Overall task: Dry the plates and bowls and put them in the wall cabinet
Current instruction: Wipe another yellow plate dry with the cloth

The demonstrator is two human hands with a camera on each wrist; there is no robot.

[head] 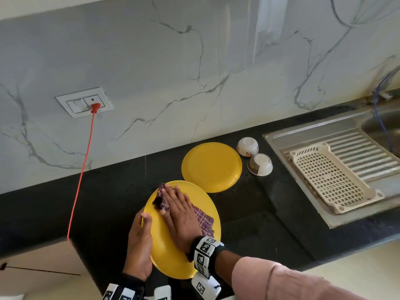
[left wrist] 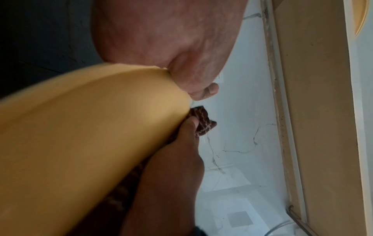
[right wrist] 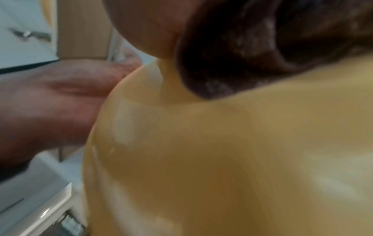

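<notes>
A yellow plate is held tilted above the black counter's front edge. My left hand grips its left rim, thumb over the edge. My right hand lies flat with straight fingers on a dark checked cloth, pressing it against the plate's face. In the left wrist view the plate fills the frame, with the cloth's corner past its rim. The right wrist view shows the plate and the cloth, blurred. A second yellow plate lies upside down on the counter behind. Two bowls sit overturned to its right.
A cream plastic rack stands on the steel sink drainboard at right. A red cable hangs from the wall socket down over the counter's left edge. The marble wall rises behind the counter.
</notes>
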